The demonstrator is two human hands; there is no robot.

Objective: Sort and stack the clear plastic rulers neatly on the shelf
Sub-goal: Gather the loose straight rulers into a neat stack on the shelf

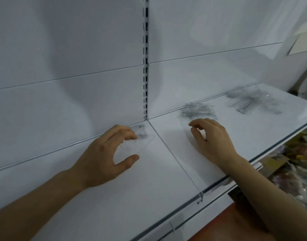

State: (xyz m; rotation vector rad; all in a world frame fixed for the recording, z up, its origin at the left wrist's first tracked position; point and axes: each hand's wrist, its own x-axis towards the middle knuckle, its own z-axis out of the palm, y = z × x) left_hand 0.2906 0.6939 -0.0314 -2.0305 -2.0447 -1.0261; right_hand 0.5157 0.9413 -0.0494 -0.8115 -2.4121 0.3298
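Clear plastic ruler [140, 140] centre frame: light, stiff, slippery | your left hand [104, 153] pinches its edges | right hand [211, 138] loose, empty

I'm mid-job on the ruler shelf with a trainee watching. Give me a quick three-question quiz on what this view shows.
1. True or false: both hands are over the white shelf.
2. Which hand is at a clear ruler piece? A) left hand B) right hand C) neither
3. Fill in: the farthest ruler pile lies toward the shelf's ____ end.

Key
1. True.
2. A. The left hand's fingers curl over the clear piece near the slotted upright; a firm grip cannot be confirmed. The right hand holds nothing, just in front of the middle ruler pile.
3. Right.
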